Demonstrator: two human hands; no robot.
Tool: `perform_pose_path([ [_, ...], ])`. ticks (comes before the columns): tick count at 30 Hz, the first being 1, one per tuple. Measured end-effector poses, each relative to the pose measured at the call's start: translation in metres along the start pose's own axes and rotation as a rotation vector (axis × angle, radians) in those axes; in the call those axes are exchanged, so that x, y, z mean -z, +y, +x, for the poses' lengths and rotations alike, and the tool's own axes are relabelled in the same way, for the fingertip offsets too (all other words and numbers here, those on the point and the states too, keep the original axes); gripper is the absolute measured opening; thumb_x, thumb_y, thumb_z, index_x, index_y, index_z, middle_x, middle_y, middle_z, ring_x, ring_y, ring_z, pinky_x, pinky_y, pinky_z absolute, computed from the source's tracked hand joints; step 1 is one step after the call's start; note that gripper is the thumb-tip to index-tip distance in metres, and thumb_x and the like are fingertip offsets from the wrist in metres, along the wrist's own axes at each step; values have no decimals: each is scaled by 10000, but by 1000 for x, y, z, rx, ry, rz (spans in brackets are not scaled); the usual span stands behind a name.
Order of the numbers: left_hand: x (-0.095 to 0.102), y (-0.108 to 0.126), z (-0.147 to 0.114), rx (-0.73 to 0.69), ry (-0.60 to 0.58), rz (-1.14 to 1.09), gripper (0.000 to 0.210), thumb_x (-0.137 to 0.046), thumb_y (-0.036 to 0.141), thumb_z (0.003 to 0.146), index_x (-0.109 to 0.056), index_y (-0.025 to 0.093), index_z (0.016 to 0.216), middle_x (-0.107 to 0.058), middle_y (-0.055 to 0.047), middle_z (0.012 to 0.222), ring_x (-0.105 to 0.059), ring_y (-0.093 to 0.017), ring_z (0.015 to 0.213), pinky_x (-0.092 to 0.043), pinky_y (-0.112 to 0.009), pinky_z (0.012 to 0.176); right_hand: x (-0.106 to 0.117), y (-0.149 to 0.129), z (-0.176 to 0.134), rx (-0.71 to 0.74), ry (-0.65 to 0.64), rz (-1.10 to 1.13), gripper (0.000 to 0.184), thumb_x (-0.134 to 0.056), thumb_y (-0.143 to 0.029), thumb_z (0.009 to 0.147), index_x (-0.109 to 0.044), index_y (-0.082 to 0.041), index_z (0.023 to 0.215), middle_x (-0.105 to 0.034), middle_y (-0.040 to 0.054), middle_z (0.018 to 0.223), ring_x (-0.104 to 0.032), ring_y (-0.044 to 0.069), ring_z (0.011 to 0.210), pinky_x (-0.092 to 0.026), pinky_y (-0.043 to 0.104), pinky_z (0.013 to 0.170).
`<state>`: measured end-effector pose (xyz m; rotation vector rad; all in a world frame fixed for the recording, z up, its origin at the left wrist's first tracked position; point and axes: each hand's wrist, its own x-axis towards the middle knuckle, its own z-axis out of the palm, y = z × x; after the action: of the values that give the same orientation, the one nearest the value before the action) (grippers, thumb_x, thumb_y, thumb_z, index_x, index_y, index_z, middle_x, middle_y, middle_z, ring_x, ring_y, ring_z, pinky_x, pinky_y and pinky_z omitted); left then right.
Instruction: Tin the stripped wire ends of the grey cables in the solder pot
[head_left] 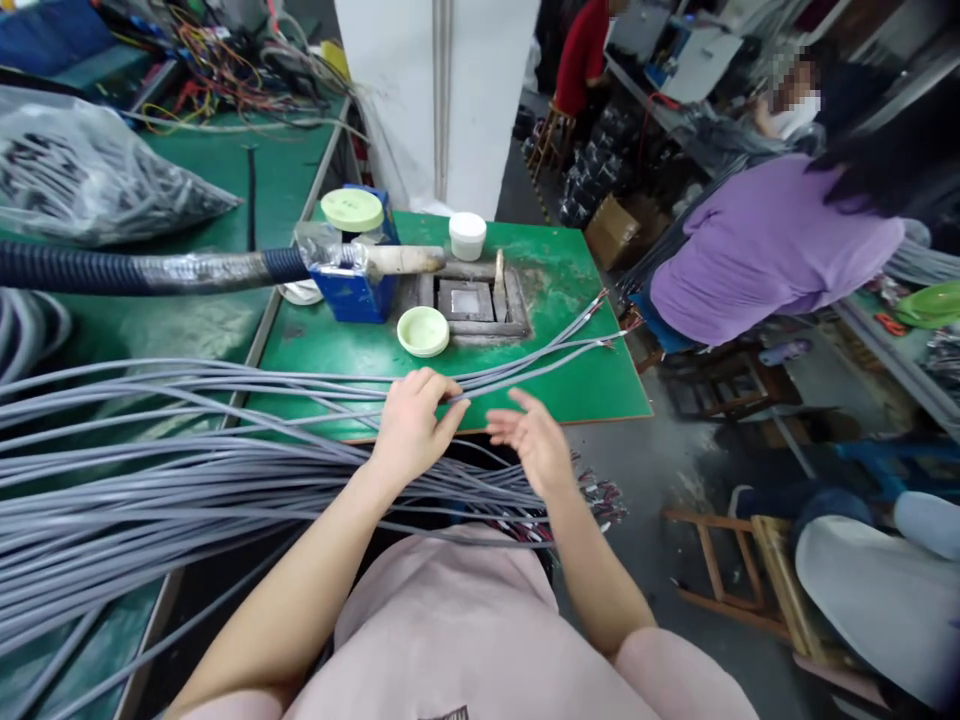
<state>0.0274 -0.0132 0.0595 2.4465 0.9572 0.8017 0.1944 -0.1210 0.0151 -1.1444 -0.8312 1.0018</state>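
Several grey cables [525, 362] run across the green table from the left, their stripped wire ends fanning out at the right edge. My left hand [417, 420] is closed around them, fingers over the top and thumb below. To its right, my right hand [531, 440] is held in the air with fingers spread and nothing in it. Below both hands lies a thick bundle of grey cables [247, 490], with dark and red wire ends beside my right forearm. Beyond the held cables sits a square solder pot [466, 302] with a shiny middle.
A pale green dish [423, 332], a white tub [468, 236] and a blue box [352, 292] surround the pot. A ribbed hose [150, 272] crosses from the left, its nozzle over the pot. Co-workers sit at the right, one in a purple top [765, 250]. A wooden stool [780, 580] stands lower right.
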Motion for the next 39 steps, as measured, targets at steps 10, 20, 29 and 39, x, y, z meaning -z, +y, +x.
perform_pose_path([
  [10,7,11,-38,241,-166,-799,265,-650,367,815,-647,167,989,-652,-28,811,-590,-143,760,-471,-279,738,-9,-46,-21,97,-45,-428,261,-445,-351,952,-645,-196,1015,-571,-44,502,-519,104,464,-431,231,524],
  [20,1,-3,-42,562,78,-1305,261,-804,399,657,-724,158,717,-630,-2,686,-538,-85,637,-443,-218,630,-33,-22,-55,-133,-539,-528,303,-428,-343,959,-650,-182,1087,-632,-5,589,-578,124,553,-441,259,613],
  [29,-17,10,-56,580,-251,-1671,358,-821,472,607,-730,143,713,-568,5,635,-394,-9,374,-301,-185,387,-63,11,-42,-509,-627,444,462,-556,-599,829,-642,-145,795,-529,-25,380,-464,127,302,-426,266,394],
  [39,-11,-3,-54,531,351,-1309,183,-806,265,668,-697,188,793,-573,33,641,-503,-61,587,-428,-171,567,-75,14,-40,-302,-305,195,294,-512,-432,923,-576,-177,793,-495,-78,400,-395,70,312,-377,209,402],
])
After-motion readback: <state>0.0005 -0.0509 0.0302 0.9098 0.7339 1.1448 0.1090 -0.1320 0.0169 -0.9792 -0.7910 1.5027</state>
